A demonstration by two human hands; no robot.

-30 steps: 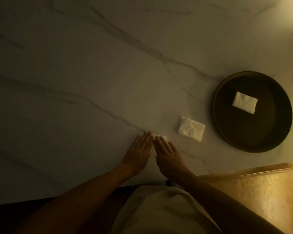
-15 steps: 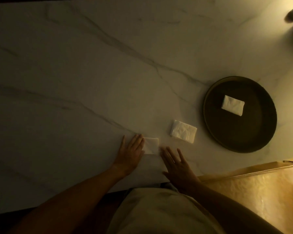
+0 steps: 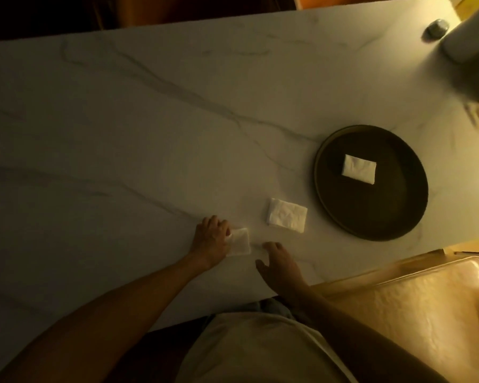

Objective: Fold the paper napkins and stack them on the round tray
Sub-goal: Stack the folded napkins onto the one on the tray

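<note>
A small folded white napkin (image 3: 240, 241) lies on the marble table near its front edge. My left hand (image 3: 211, 236) has its curled fingers on the napkin's left edge. Just to the right, my right hand (image 3: 278, 259) rests on the table with fingers apart, holding nothing and clear of the napkin. A larger white napkin (image 3: 287, 215) lies flat further right. Beyond it sits the dark round tray (image 3: 371, 222), with one folded napkin (image 3: 359, 169) inside it near the back.
A tan leather chair (image 3: 415, 308) stands at the table's front right corner. At the far right back are a pale blurred object (image 3: 470, 37) and a small dark round thing (image 3: 437, 28). The marble table (image 3: 122, 134) stretches left and back.
My two hands have drawn apart: the right slid off the small napkin to the right, the left curled onto its left edge. The camera has tilted up, showing the table's far edge.
</note>
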